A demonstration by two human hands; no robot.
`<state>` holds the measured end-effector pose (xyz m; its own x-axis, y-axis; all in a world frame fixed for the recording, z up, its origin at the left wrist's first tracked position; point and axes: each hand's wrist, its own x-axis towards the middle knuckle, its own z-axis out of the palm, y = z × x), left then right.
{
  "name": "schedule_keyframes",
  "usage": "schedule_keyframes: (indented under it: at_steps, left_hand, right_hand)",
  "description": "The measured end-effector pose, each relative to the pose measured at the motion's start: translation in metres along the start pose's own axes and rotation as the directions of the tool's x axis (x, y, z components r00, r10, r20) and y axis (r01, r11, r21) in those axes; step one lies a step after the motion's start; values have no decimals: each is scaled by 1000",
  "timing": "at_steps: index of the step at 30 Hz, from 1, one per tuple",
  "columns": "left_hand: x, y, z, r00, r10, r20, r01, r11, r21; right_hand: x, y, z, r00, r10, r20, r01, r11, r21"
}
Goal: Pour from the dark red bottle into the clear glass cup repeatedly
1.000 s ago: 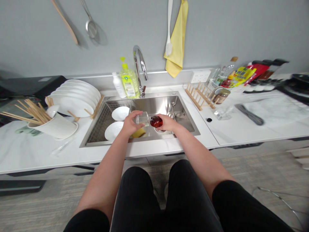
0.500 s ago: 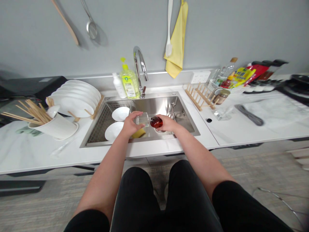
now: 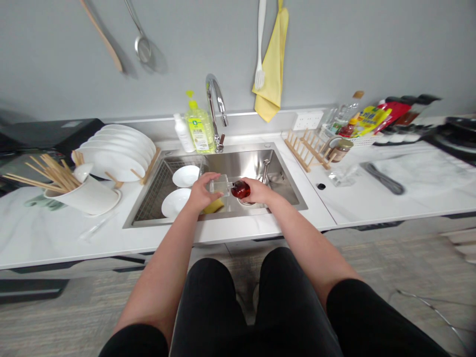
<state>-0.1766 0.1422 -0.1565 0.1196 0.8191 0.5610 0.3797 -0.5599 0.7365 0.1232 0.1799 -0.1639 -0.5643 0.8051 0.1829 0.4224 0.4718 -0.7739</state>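
My left hand (image 3: 202, 192) grips a small clear glass container (image 3: 219, 185) above the stainless steel sink (image 3: 238, 163). My right hand (image 3: 258, 191) holds a round dark red glass bottle (image 3: 240, 189), its narrow end pointing at the glass container and nearly touching it. Below my left hand lies a yellow sponge (image 3: 213, 206). Two white dishes (image 3: 186, 176) rest in the left of the sink, on a wire rack (image 3: 156, 193). A metal rim (image 3: 247, 202) shows beneath my right hand.
A chrome faucet (image 3: 213, 94) and a green dish soap bottle (image 3: 200, 130) stand behind the sink. White plates in a rack (image 3: 115, 158) and chopsticks in a white holder (image 3: 87, 194) are on the left. A wooden rack (image 3: 307, 150) and several bottles stand on the right.
Both hands keep the same hold on the glass container and the bottle. The whole view has shifted slightly, with the faucet sitting a little lower.
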Motion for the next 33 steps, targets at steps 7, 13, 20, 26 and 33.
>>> schedule_keyframes:
  at_steps: [7,13,20,26,33]
  left_hand:
    - [-1,0,0,1000,-21,17,21,1000,2]
    - [-2,3,-1,1000,-17,5,17,1000,19]
    - [-3,2,-2,1000,-13,3,13,1000,28]
    - [-3,1,-2,1000,-7,9,7,999,33]
    - [-4,0,-2,1000,14,18,-15,999,50]
  right_hand:
    - [0,3,1,1000,2,1,-2,1000,-16]
    - [1,5,2,1000,6,3,-6,1000,-22]
    - [-1,0,0,1000,3,12,-3,1000,2]
    - [0,0,0,1000,6,11,-6,1000,7]
    - [0,3,2,1000,7,3,-7,1000,-15]
